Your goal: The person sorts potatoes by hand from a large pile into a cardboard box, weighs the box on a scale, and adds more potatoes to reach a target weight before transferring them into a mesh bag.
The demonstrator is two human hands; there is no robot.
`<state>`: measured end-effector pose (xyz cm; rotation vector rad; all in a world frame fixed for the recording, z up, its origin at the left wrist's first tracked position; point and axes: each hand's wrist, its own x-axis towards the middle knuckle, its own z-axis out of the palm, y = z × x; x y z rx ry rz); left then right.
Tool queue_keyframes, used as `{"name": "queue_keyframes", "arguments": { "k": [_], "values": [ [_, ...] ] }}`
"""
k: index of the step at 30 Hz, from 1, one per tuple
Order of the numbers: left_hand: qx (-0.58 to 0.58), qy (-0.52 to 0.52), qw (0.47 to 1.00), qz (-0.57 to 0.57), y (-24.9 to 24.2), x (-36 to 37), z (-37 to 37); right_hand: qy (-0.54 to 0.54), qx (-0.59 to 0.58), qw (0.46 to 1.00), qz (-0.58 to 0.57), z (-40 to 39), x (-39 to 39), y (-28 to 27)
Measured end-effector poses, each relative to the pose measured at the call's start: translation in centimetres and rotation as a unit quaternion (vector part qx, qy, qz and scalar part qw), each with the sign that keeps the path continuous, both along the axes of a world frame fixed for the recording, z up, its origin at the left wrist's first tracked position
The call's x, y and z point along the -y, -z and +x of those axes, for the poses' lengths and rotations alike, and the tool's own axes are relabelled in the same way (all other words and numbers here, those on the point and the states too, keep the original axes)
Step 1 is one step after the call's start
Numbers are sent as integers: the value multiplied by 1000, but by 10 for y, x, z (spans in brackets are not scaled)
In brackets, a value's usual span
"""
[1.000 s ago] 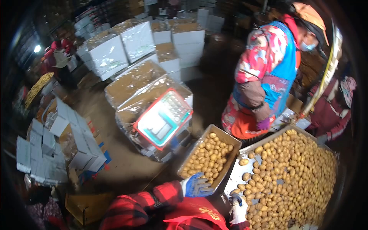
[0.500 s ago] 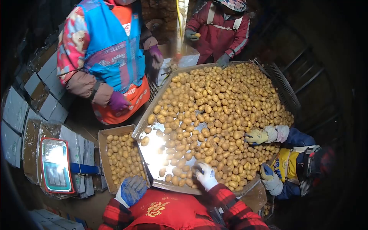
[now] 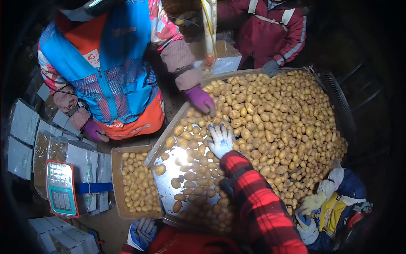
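Reaching forward across the metal sorting table (image 3: 169, 192), my right hand (image 3: 220, 142) wears a white glove and lies with fingers spread against the potatoes (image 3: 275, 122). It grips none of them. My left hand (image 3: 142, 233), in a blue and white glove, is low by the near edge of a cardboard box (image 3: 116, 186), its fingers stretched out and holding nothing visible. Potatoes fill much of that box, which stands against the table's left side. Shadow from my arm darkens the nearest potatoes.
A scale (image 3: 62, 188) stands left of the box, near stacked cartons (image 3: 82, 169). Across the table are a co-worker in a blue vest (image 3: 105, 80) and another in a maroon jacket (image 3: 270, 36). A third person's glove (image 3: 312, 203) is at the right. A pole (image 3: 209, 29) rises behind.
My right hand has moved forward from the near edge into the potatoes. The blue-vested co-worker has leaned in, a purple glove now at the table's rim. The right-hand person's arms have drawn back.
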<state>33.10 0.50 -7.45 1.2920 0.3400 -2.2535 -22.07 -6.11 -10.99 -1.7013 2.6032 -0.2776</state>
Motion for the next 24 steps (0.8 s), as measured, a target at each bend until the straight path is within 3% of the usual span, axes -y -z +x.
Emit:
{"name": "queue_keyframes", "arguments": {
  "k": [3,5,8,9,10,11,13,14,15,18,19,20,21,23,24],
  "values": [
    [8,-22,1000,-6,-6,-3,3,57,-21,998,16,-11,-30,19],
    [-27,-46,999,-1,3,-3,5,103,-55,993,32,-5,-32,-11],
    [-56,21,998,-38,18,4,-10,-121,19,991,-57,6,12,-22],
    [-99,32,993,-50,21,6,-16,-195,-41,977,-75,16,35,-35],
    [-195,22,979,-64,22,9,-27,-193,-166,967,-13,19,57,-18],
    [-168,17,984,-63,9,13,-35,-189,-288,938,45,20,80,-3],
    [-113,9,992,-61,-18,21,-51,-126,-289,914,257,28,120,-7],
    [-40,6,998,-56,-42,23,-62,-167,-278,900,293,20,136,18],
    [33,6,998,-48,-56,22,-61,-168,-332,893,254,18,135,24],
    [3,-51,998,-26,-32,13,-30,-174,-134,965,145,-32,134,85],
    [22,-11,996,-81,-25,11,-27,-175,-68,976,109,-38,138,92],
    [44,25,990,-134,-19,9,-23,-113,-30,980,163,-32,136,69],
    [101,117,959,-239,-14,6,-21,-9,172,985,29,-5,109,8],
    [211,291,829,-429,-6,4,-16,-118,-13,983,-140,45,72,-57],
    [262,369,731,-510,0,5,-12,-143,-24,972,-183,76,62,-88]
  ]
}}
